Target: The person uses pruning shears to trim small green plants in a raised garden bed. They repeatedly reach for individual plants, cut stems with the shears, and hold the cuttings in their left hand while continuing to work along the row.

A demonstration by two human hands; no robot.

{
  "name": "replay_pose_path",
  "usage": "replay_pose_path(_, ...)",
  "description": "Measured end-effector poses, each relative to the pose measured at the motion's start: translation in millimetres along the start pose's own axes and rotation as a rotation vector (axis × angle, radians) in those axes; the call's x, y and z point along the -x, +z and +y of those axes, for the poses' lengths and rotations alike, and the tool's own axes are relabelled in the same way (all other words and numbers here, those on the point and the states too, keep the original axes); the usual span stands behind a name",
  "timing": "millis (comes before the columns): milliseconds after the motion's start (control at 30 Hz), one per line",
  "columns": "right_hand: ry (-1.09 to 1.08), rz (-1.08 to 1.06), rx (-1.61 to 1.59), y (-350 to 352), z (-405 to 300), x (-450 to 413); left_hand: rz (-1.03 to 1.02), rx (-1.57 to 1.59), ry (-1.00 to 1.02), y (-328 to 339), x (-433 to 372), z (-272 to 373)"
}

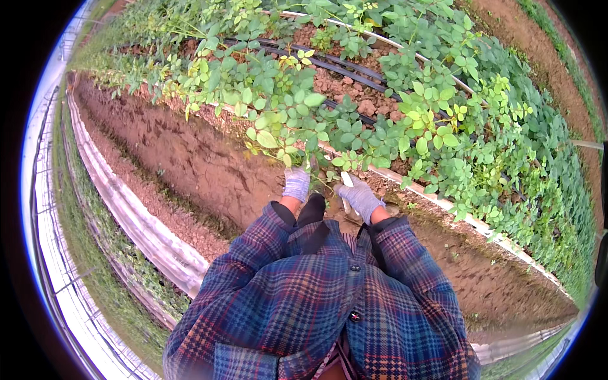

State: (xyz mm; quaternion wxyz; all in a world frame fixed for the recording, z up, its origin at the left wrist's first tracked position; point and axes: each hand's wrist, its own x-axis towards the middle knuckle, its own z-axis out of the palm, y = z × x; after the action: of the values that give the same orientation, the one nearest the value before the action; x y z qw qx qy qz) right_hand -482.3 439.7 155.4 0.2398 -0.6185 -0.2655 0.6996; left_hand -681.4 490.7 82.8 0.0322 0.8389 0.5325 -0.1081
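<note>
Both my hands wear pale knitted gloves and are low at the edge of a planted bed. My left hand (297, 183) is at the base of a leafy green stem cluster (280, 137); its fingertips are partly hidden by leaves, and its grip is unclear. My right hand (362, 195) is closed on a white-handled tool (347, 180), whose working end I cannot make out. Thin stems with small leaves (327, 176) lie between my two hands.
A pale border strip (427, 194) edges the bed, where black drip hoses (351, 73) run over clumpy reddish soil (368, 97). A bare dirt path (213, 161) runs alongside. White sheeting (137, 228) edges another planted row at left.
</note>
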Motion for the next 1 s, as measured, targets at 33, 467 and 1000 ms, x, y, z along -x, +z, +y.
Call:
replay_pose_path(33, -0.008, -0.017, -0.003, 0, 1, -7, 0.003, 0.004, 0.004, 0, 0, -1)
replay_pose_path(467, -0.009, 0.019, -0.143, 12, -38, 8, 0.127, 1.693, -0.471, -60, 27, -24)
replay_pose_path(1000, 0.015, -0.091, -0.211, 51, -77, 5, 0.042, 0.187, -0.235, -77, -24, -70)
